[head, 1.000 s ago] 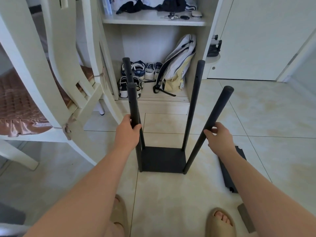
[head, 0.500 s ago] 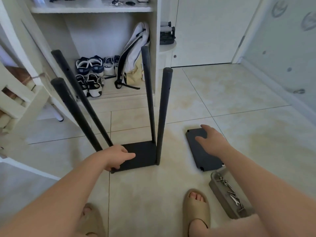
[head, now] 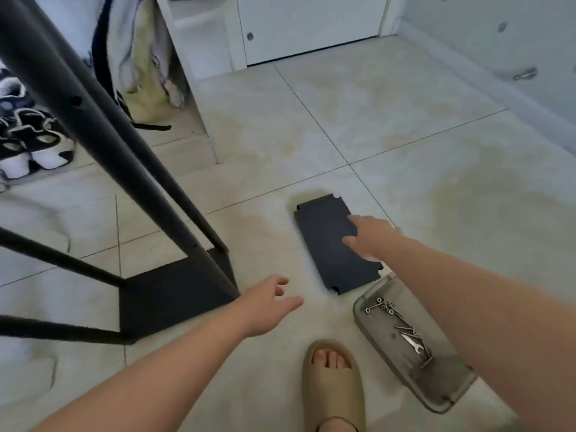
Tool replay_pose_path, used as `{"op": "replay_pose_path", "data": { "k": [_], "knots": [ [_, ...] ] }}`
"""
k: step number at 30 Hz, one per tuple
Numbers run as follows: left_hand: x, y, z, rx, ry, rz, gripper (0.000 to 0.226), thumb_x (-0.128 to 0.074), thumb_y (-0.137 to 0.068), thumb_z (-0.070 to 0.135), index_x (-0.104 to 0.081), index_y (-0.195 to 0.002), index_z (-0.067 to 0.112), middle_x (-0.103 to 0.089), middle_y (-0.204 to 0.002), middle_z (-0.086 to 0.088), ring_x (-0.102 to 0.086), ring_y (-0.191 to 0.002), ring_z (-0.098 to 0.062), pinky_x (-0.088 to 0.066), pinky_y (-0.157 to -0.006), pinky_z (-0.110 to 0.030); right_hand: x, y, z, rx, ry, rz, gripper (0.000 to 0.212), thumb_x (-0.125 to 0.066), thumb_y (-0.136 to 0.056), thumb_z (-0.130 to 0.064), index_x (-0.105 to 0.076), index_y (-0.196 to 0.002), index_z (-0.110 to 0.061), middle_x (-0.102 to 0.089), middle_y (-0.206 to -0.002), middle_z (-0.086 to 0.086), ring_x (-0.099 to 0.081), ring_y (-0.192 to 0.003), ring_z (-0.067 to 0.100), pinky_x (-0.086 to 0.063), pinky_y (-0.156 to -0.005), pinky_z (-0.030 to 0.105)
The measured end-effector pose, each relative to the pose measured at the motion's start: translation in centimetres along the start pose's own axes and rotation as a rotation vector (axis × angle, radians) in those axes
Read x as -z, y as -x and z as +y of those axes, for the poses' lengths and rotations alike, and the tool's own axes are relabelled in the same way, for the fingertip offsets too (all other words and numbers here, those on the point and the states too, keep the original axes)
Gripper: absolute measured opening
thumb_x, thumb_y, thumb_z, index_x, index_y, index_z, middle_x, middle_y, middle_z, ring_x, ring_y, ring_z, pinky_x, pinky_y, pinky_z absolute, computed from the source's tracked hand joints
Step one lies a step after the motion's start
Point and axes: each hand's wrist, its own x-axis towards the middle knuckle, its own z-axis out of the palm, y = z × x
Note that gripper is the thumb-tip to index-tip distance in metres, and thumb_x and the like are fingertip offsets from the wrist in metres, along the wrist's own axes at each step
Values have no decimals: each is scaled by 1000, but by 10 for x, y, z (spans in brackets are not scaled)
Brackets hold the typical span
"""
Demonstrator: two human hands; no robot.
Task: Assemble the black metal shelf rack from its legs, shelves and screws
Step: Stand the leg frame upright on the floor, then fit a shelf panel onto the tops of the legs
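A flat, matte black shelf (head: 327, 241) with notched corners is laid on pale glossy tiles (head: 405, 135). The right hand (head: 371, 238) is rested on it, fingers extended, nothing gripped. Left of the shelf, the left hand (head: 268, 307) is held open and empty beside the tubular-legged rack (head: 168, 300). Screws (head: 381, 305) are kept in a grey tray (head: 436, 397) just beside the shelf's near corner.

I see soft, bright daylight, perhaps coming from beyond the right fingers (head: 353, 219); shadows are faint, and left of them everything smears and bows.
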Motion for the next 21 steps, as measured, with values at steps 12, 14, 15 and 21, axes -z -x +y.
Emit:
{"op": "replay_pose_path", "data": {
  "k": [12, 14, 15, 21],
  "knots": [
    [-83, -172, 19, 114, 330, -26, 16, -63, -96, 34, -52, -108, 31, -57, -98, 20, -63, -88, 4, -48, -68, -18, -81, -106, 68, -94, -281, -104, 56, -45, -105, -37, -28, -155, -22, -52, -145, 11, -54, -125, 34, -44, -97, 39],
    [-90, -179, 18, 113, 379, -23, 12, -61, -97, 29, -54, -88, 34, -59, -83, 20, -58, -64, 8, -47, -55, -14, -89, -109, 68, -115, -348, -101, 54, -47, -103, -35, -33, -153, -19, -54, -143, 12, -54, -124, 33, -44, -95, 37],
    [-94, -183, 16, 118, 395, -20, 11, -61, -97, 28, -59, -87, 32, -61, -81, 18, -57, -62, 6, -46, -55, -15, -91, -111, 68, -125, -381, -90, 54, -48, -103, -35, -35, -152, -18, -54, -143, 12, -54, -123, 33, -44, -94, 37],
    [-89, -182, 23, 170, 440, 138, 27, -65, -90, 14, -60, -116, 11, -70, -112, -2, -67, -100, -24, -54, -93, -39, -86, -108, 61, -203, -669, -8, 58, -55, -99, -31, -35, -152, -16, -58, -135, 8, -57, -111, 30, -51, -91, 42]
  ]
}}
